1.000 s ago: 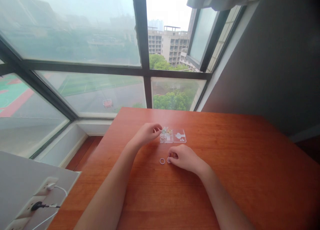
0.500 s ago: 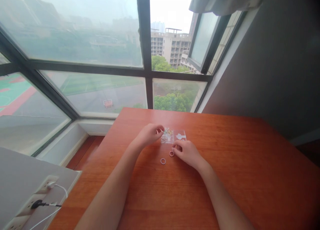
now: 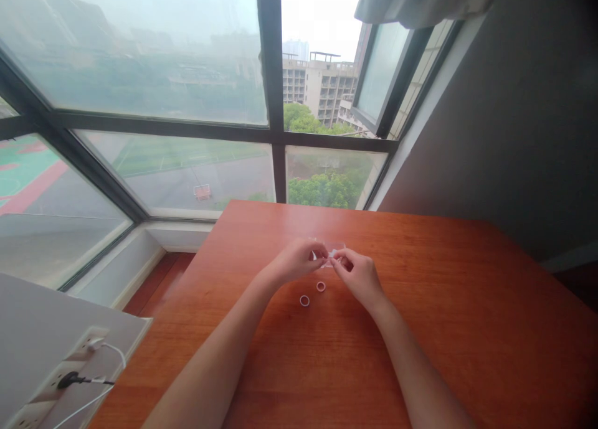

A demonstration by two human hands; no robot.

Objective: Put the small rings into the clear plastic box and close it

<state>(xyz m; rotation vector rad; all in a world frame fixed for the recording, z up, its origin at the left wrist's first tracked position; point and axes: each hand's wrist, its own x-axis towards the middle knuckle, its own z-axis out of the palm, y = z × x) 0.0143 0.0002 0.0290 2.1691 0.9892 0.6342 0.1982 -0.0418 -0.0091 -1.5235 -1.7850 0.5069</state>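
My left hand [image 3: 304, 258] and my right hand [image 3: 359, 276] meet fingertip to fingertip, both closed in a pinch. Whatever small item they hold between them is too small to make out. Behind and partly under the fingers lies a clear plastic case [image 3: 341, 247], most of it hidden by my hands. A pale ring [image 3: 321, 282] lies flat on the table just in front of my fingertips. Nearer to me and a bit to the left is a second pale ring [image 3: 304, 296], with neither hand touching it.
The brown wooden table [image 3: 467, 304] runs up to a large framed window [image 3: 159, 127]. On the left, a low wall carries a socket strip [image 3: 58, 379] with a black plug [image 3: 70, 380] and a white cable [image 3: 119, 352].
My left hand has moved right, from the case's left side. My right hand has risen slightly away from the nearby ring to meet it. Both rings stay where they were.
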